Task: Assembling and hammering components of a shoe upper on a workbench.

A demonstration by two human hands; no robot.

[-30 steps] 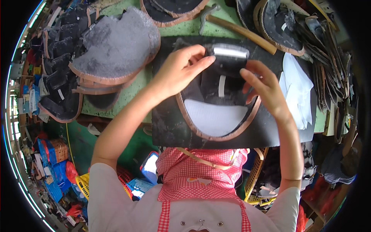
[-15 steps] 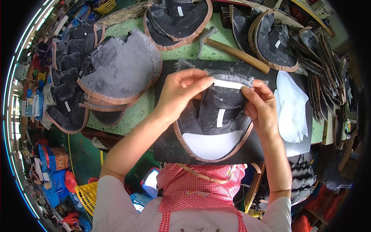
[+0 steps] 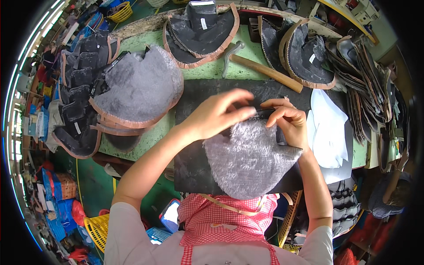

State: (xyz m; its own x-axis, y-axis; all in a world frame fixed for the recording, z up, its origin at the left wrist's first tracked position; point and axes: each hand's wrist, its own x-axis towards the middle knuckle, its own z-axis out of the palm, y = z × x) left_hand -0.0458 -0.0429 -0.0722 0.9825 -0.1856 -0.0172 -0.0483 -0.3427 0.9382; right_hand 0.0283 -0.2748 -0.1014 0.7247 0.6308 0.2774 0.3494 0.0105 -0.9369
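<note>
A fleece-lined shoe upper point(image 3: 251, 163) hangs with its fluffy grey lining showing, over a black work mat point(image 3: 190, 168). My right hand point(image 3: 287, 121) is closed on its dark top edge, thumb and fingers pinching there. Beside that same edge is my left hand point(image 3: 225, 112), its thumb and fingers apart and the fingertips blurred by motion. Whether the left thumb touches the upper I cannot tell. The upper's black outer side is hidden from this view.
A hammer point(image 3: 265, 73) lies beyond the mat. To the left, more fleece-lined uppers point(image 3: 137, 88) are piled; black ones point(image 3: 205, 31) lie at the back. White cut pieces point(image 3: 327, 128) rest on the right, near a stack of dark uppers point(image 3: 371, 88).
The upper has turned over, from its black side with white strips to its grey fleece. My left hand has come off the top edge; the right still grips it.
</note>
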